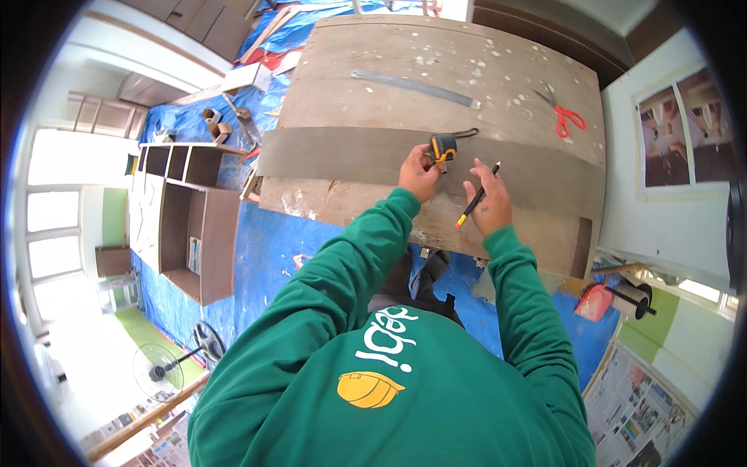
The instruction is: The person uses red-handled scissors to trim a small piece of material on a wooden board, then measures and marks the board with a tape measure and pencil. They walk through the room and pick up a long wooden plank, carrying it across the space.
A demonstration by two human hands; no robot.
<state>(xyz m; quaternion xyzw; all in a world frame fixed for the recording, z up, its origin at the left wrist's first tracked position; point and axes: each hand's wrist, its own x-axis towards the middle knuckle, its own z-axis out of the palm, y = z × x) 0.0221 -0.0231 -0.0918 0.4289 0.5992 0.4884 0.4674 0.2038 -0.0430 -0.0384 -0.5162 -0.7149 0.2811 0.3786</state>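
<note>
My left hand (420, 175) grips a yellow-and-black tape measure (443, 147) with a dark wrist strap, over a long grey-brown strip (319, 152) lying across the worn wooden table (334, 54). Just to its right, my right hand (489, 204) holds a black pencil (475, 201) with a red and yellow end, pointing diagonally. A narrower grey strip (408, 86) lies farther back. Red-handled scissors (569, 121) rest at the table's right side.
Blue sheeting (288, 233) covers the floor. At left stand an open cabinet (214, 241) and a fan (159, 366). A pale panel with pictures (622, 210) stands at right, near a pink dustpan (593, 300). Wood scraps lie beyond the table's left side.
</note>
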